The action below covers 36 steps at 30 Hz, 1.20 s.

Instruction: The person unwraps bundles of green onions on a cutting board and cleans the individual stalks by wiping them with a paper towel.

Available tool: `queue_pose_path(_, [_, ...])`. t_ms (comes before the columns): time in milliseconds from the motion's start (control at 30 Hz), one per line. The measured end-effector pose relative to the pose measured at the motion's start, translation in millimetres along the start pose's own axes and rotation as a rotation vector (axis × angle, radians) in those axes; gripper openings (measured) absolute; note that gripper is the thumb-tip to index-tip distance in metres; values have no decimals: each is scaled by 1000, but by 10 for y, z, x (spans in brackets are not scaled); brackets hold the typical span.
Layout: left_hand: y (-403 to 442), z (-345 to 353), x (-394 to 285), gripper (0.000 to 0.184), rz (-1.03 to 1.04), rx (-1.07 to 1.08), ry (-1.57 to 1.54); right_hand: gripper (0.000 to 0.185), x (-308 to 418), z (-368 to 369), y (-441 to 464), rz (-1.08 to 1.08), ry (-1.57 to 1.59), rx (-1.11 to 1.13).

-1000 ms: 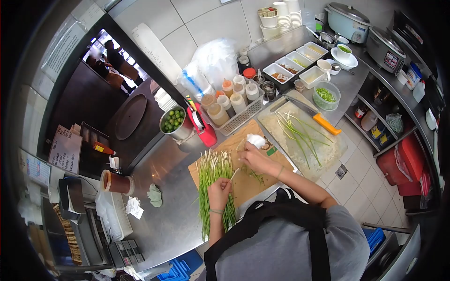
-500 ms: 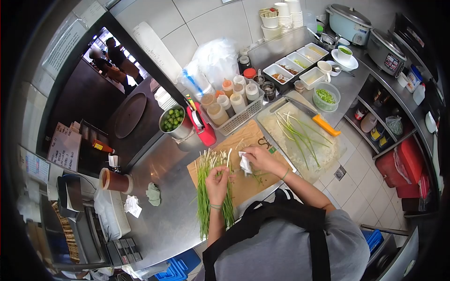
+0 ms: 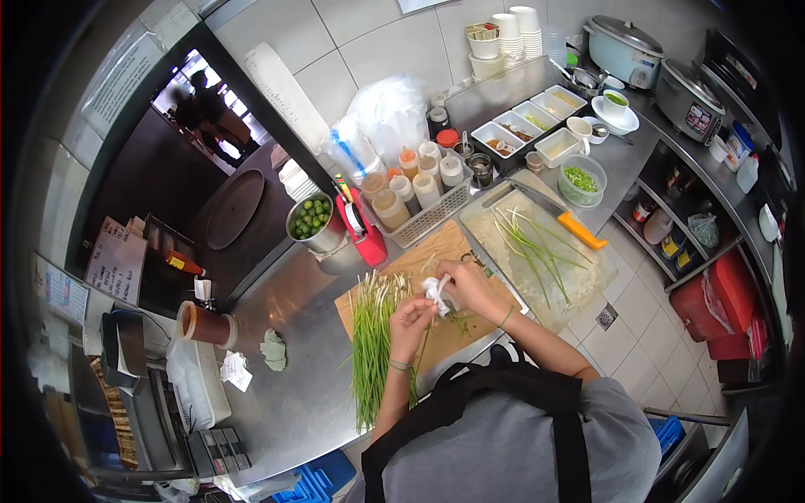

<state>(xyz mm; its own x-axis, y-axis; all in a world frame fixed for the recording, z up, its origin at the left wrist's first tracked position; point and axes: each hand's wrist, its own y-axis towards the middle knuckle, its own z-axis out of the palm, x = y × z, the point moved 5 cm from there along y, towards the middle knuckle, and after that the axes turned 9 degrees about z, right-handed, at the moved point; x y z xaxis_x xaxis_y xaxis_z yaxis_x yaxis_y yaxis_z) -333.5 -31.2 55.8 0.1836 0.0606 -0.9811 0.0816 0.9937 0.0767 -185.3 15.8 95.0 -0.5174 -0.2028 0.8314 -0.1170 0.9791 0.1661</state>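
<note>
Over the brown paper (image 3: 457,335), my right hand (image 3: 463,287) grips a crumpled white tissue (image 3: 435,293). My left hand (image 3: 412,320) is pinched against the tissue's lower left side; a thin green onion stalk seems to run down from its fingers, though its top is hidden. A thick bundle of green onions (image 3: 373,335) lies left of my hands, white ends toward the wall. On the cutting board (image 3: 495,220) to the right are several loose green onions (image 3: 537,251) and a knife with an orange handle (image 3: 581,230).
A basket of sauce bottles (image 3: 429,216), a red tape dispenser (image 3: 360,230) and a pot of green limes (image 3: 310,220) stand beyond the paper. Farther right are a tub of chopped greens (image 3: 581,180) and a condiment tray (image 3: 527,126). Two people (image 3: 210,117) stand past the opening.
My left hand has moved right, away from the bundle, to meet the tissue in my right hand. The two people beyond the opening have shifted.
</note>
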Motion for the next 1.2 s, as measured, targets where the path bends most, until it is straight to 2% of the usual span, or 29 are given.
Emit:
queue_pose_path(67, [-35,17,-43,11,11,-10,26,7,48,-37,-29,2,-94,-52])
queue_pose_path(167, [-88,0,-5,11,-38,-14,-13,9,-66,37,-24,11,-156,7])
queue_pose_path(267, [-69,-92,189,12,-100,-30,-36,17,-387,321,67,89,318,225])
queue_pose_path(367, [-49,-186,320,12,-140,-77,-144,14,-360,287,6,61,314,260])
queue_pose_path(467, [-27,-234,317,11,-188,-116,-334,17,-411,365,-66,201,599,316])
queue_pose_path(567, [-24,-236,306,11,-231,-112,-497,18,-266,419,-197,165,836,348])
queue_pose_path(667, [-48,-214,182,11,-240,-133,-457,16,-307,348,-196,118,471,301])
queue_pose_path(767, [-74,-273,32,11,-195,-153,-203,16,-334,184,-113,-40,157,68])
queue_pose_path(900, [-56,-390,49,11,-117,-87,14,16,-345,49,-39,-39,65,4])
queue_pose_path(933, [-81,-393,74,11,-118,-95,32,17,-390,42,-18,45,128,72])
queue_pose_path(1033, [-53,-301,-6,10,-83,-115,52,19,-315,36,-15,-98,-89,24])
queue_pose_path(1200, [26,-120,24,10,3,-51,-12,16,-396,69,-4,142,389,187])
